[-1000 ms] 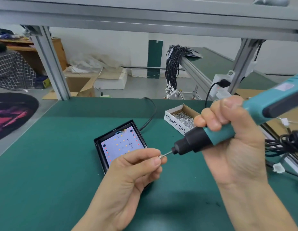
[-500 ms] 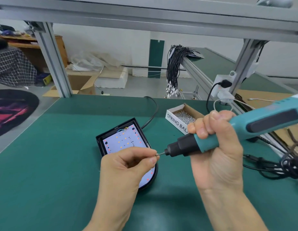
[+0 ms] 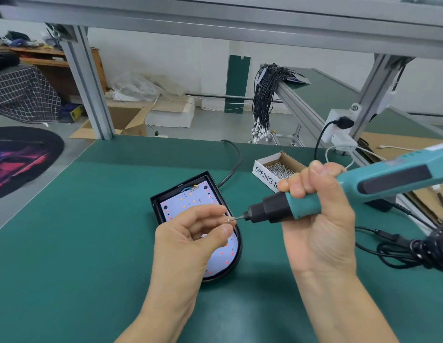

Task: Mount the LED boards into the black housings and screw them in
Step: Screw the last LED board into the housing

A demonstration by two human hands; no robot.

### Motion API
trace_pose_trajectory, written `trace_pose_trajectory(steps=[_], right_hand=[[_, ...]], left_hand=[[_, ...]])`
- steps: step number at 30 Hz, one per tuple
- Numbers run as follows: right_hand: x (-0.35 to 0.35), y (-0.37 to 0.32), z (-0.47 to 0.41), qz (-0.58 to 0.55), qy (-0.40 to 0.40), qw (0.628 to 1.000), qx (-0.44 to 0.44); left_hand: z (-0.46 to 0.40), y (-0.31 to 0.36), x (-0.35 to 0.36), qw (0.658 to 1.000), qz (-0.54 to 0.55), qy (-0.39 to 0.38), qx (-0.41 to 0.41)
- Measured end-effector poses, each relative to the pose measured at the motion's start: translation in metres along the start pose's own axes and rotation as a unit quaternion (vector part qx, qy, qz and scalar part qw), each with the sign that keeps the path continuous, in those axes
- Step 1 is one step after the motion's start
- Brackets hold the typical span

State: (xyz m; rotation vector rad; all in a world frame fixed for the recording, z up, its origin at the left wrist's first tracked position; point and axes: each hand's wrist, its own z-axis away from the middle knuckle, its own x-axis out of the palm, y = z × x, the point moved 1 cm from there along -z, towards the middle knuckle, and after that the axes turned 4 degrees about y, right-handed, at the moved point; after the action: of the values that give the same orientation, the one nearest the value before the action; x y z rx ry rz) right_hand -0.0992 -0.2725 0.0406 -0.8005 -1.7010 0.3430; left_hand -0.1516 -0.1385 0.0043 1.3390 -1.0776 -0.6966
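Half the LED board (image 3: 188, 203) hides behind the left hand (image 3: 190, 240).

A green mat (image 3: 67, 243) covers the bench under an aluminium frame (image 3: 89, 82). Beyond the bench's far edge lie a grey concrete floor (image 3: 210, 125), white walls (image 3: 166, 60), flattened cardboard boxes (image 3: 121, 120) and a white foam block (image 3: 170, 112). Far off to the left stand a wooden desk (image 3: 54, 68), a checked cloth (image 3: 19, 95) and what may be a dark round rug (image 3: 22, 157).
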Motion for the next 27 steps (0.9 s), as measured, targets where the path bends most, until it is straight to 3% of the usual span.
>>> trace_pose_trajectory(steps=[5, 10, 13, 17, 22, 25, 27], right_hand=[[-0.001, 0.0, -0.002, -0.002, -0.01, 1.0, 0.004], [-0.004, 0.003, -0.006, 0.007, -0.016, 1.0, 0.012], [-0.007, 0.008, -0.007, 0.019, -0.007, 1.0, 0.023], [-0.01, 0.01, -0.008, 0.015, 0.0, 0.999, 0.032], [-0.006, 0.008, -0.009, 0.01, -0.011, 0.999, 0.032], [-0.009, 0.003, -0.01, 0.013, -0.013, 0.999, 0.026], [-0.014, -0.001, -0.011, 0.017, -0.012, 1.0, 0.023]], left_hand=[[-0.001, -0.003, -0.005, 1.0, -0.002, -0.023, -0.006], [-0.01, -0.009, -0.034, 0.997, -0.016, 0.07, -0.021], [-0.012, -0.012, -0.044, 0.994, -0.067, 0.073, -0.042], [-0.011, -0.012, -0.04, 0.995, -0.078, 0.026, -0.054], [-0.003, -0.015, -0.018, 0.983, -0.053, -0.098, -0.143], [-0.01, -0.016, -0.023, 0.986, -0.148, -0.041, -0.07], [-0.021, -0.014, -0.038, 0.965, -0.261, 0.021, 0.014]])
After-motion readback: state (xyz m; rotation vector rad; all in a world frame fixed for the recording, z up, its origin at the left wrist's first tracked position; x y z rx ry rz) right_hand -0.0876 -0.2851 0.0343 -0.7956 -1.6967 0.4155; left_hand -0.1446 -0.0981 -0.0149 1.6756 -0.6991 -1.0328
